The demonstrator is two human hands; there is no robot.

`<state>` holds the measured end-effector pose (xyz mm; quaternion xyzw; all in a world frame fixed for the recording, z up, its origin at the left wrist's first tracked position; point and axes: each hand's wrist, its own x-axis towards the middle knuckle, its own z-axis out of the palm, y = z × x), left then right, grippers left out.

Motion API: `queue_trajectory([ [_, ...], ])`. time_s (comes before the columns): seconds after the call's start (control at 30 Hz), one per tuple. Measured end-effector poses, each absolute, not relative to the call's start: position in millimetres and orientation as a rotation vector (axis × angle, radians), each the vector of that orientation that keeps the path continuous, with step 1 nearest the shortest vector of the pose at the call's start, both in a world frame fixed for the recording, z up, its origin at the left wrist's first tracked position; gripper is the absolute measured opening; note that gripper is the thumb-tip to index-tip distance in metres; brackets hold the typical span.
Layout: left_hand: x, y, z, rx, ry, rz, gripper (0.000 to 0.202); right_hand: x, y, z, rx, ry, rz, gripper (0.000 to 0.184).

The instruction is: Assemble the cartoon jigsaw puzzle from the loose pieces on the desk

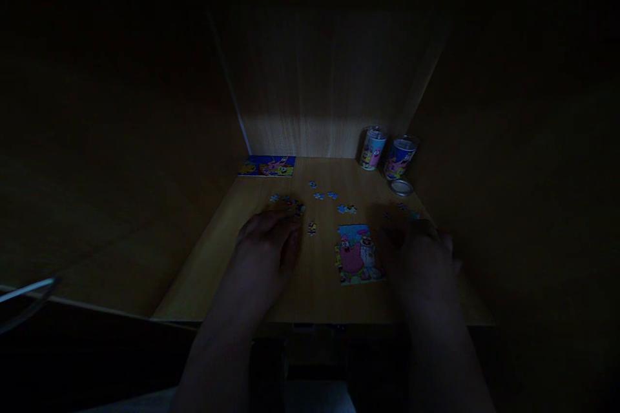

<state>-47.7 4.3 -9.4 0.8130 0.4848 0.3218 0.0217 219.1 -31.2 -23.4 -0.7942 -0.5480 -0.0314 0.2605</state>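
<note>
A partly joined jigsaw puzzle (pixel 356 257) lies flat on the wooden desk, showing a pink starfish figure beside a second figure in white. My right hand (pixel 419 261) is at its right edge, fingers drawn together; darkness hides whatever is between them. Left of the puzzle, my left hand (pixel 264 248) rests low over the desk with bent fingers and the thumb a little apart. Its fingertips are beside a cluster of loose puzzle pieces (pixel 289 202). One single piece (pixel 312 228) lies between that hand and the puzzle.
More loose pieces (pixel 332 195) are scattered behind the puzzle, some joined (pixel 347 209). Two printed cans (pixel 372 148) (pixel 400 158) stand at the back right, with a round metal lid (pixel 402 188) in front. A blue picture card (pixel 267 166) lies at the back left. Panels enclose the desk (pixel 217 258).
</note>
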Motion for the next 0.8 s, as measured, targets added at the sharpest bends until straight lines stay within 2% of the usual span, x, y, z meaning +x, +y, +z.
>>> queue_trajectory([
  [0.3,-36,-7,-3,2.468,1.374,1.097,0.021,219,-28,-15,-2.043,-1.491,0.033,0.004],
  [0.47,-8,-19,-2,2.467,1.025,0.97,0.02,219,-28,-16,-1.809,-1.483,0.122,0.009],
  [0.67,0,-18,-2,2.521,0.998,0.786,0.011,221,-28,-18,-1.613,-1.513,0.197,0.017],
  [0.8,-3,-16,-3,2.52,0.937,0.75,0.014,217,-30,-13,-1.409,-1.66,0.306,0.022],
])
